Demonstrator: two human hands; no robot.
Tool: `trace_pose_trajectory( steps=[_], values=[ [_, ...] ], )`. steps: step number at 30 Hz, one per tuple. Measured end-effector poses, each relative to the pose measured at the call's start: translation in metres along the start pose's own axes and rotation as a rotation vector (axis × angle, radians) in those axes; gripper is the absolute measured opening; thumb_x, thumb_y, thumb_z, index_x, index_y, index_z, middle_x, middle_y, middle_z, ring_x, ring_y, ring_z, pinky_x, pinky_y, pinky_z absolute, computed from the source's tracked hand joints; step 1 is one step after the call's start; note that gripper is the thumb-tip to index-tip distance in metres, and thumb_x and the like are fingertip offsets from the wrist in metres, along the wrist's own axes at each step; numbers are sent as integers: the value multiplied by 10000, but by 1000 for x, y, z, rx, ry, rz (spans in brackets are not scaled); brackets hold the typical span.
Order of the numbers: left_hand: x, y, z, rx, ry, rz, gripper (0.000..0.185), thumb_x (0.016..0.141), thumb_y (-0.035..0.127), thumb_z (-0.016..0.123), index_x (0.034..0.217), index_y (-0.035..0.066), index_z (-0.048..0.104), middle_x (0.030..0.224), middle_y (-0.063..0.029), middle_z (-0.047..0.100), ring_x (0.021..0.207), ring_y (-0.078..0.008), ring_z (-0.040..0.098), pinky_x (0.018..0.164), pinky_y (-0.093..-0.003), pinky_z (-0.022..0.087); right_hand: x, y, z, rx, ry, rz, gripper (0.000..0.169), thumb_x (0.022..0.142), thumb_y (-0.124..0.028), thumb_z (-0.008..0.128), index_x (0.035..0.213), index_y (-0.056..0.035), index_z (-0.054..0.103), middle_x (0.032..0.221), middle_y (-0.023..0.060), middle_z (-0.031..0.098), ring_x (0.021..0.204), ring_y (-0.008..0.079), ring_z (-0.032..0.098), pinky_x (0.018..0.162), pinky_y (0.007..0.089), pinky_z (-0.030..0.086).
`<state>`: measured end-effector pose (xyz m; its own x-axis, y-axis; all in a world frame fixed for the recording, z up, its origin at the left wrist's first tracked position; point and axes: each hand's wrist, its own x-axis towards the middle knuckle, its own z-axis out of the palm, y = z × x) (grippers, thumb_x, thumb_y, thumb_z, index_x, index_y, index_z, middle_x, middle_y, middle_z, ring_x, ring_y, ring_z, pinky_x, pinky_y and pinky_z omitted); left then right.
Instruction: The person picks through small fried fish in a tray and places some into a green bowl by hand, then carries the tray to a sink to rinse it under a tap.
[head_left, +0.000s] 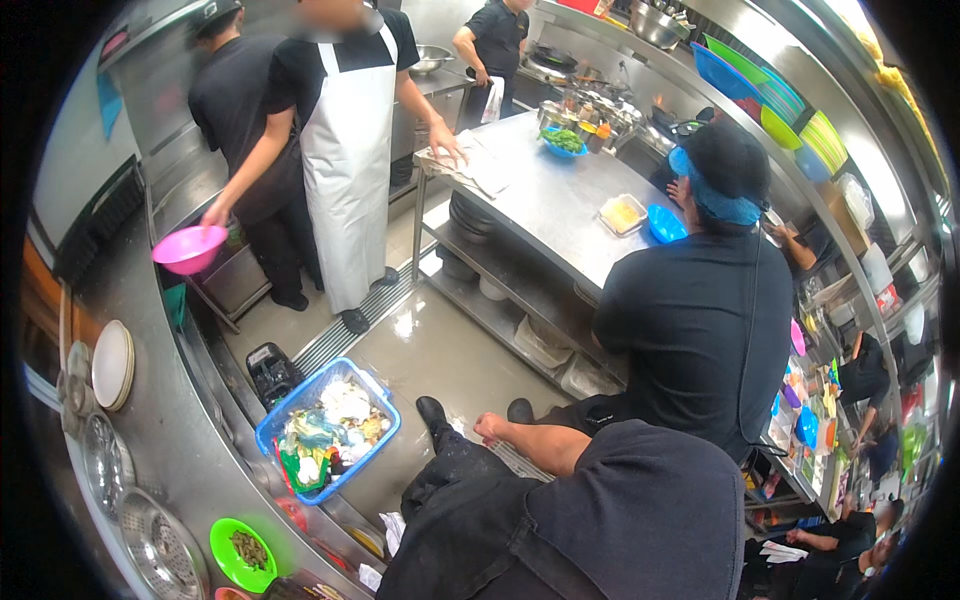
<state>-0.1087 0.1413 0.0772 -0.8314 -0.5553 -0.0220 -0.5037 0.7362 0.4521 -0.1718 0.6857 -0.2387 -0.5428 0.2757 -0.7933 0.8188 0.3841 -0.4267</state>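
Observation:
My right hand (491, 427) hangs low over the floor with its fingers curled in, and nothing shows in it. My left hand is out of view. Left of my right hand, on the floor, stands a blue plastic basket (346, 491) lined with clear film. Food scraps, white waste and a green-and-red wrapper (306, 469) fill it. Below my forearm runs a metal floor grate (521, 459), partly covered by my arm. On the steel counter (169, 390) at left sits a green bowl (221, 544) with brown pieces of food.
A co-worker in a white apron (349, 165) holds a pink bowl (187, 259). Another co-worker (697, 315) stands close at right by the steel table (540, 195). Steel colanders (161, 544) and stacked plates (112, 364) are on the counter. A black bin (271, 369) stands behind the basket.

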Motion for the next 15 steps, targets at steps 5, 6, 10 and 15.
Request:
trace_pose_trajectory(
  steps=[5,6,10,15],
  values=[
    [-1,-22,11,-25,169,62,75,817,88,723,844,18,731,800,-197,702,748,-353,662,704,-437,527,7,-3,-1,-203,-9,-144,408,860,-186,483,1180,23,628,799,199,717,661,272,731,637,402,600],
    [-2,-28,14,0,232,113,81,820,106,722,827,26,732,785,-193,699,733,-352,659,695,-440,526,7,-9,1,-127,-10,-87,409,857,-189,488,1178,21,630,790,196,717,661,269,731,636,406,596],
    [-4,-29,13,267,221,63,123,802,185,735,783,64,737,749,-179,692,696,-344,654,652,-454,523,10,-12,5,-211,63,-195,311,792,-252,660,957,4,719,1048,268,690,1008,361,682,847,424,567],
    [4,-96,51,313,276,-6,160,770,226,754,781,66,744,745,-174,696,691,-340,664,630,-465,523,24,-20,14,-334,24,-327,289,687,-217,771,902,-31,718,1036,212,710,997,338,688,858,429,572]
  ],
)
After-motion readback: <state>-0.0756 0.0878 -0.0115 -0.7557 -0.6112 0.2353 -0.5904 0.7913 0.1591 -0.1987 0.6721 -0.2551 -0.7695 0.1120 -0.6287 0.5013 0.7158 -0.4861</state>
